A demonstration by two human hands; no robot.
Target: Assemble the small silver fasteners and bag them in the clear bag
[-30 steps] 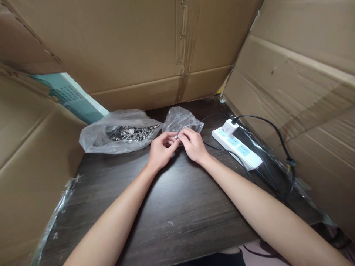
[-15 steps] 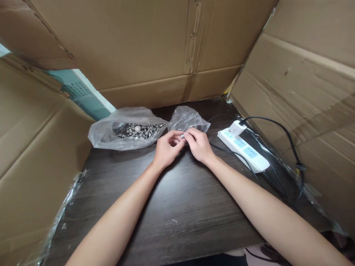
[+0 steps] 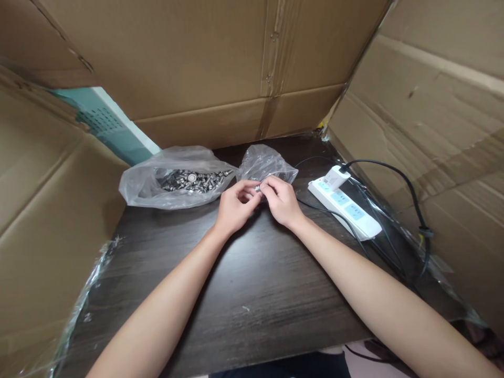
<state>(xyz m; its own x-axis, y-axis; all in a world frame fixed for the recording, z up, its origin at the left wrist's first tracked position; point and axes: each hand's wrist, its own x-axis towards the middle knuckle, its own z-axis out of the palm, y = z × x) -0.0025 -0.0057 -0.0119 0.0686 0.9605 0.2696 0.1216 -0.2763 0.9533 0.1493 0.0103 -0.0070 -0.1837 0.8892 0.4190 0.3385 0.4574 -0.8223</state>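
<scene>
A small silver metal fitting (image 3: 258, 188) is pinched between the fingertips of both hands, above the dark table (image 3: 236, 283). My left hand (image 3: 236, 205) has its thumb and fingers closed on one side of it. From the other side my right hand (image 3: 281, 201) grips it with thumb and forefinger. The fitting is mostly covered by fingers, so its exact kind cannot be made out. Behind and left of my hands lies an open clear plastic bag (image 3: 137, 184) with many small metal parts (image 3: 192, 181) in it. A second clear plastic bag (image 3: 265, 161) sits just beyond my fingers.
To the right lies a white power strip (image 3: 350, 210) with a white plug adapter (image 3: 336, 178) in it. Black cables (image 3: 409, 191) run around it. Cardboard walls (image 3: 205, 63) enclose the table at the back and both sides. A tiny scrap (image 3: 246, 308) lies near the front.
The whole view has shifted slightly. Both hands stay together on the metal fitting, with only a small change in finger position.
</scene>
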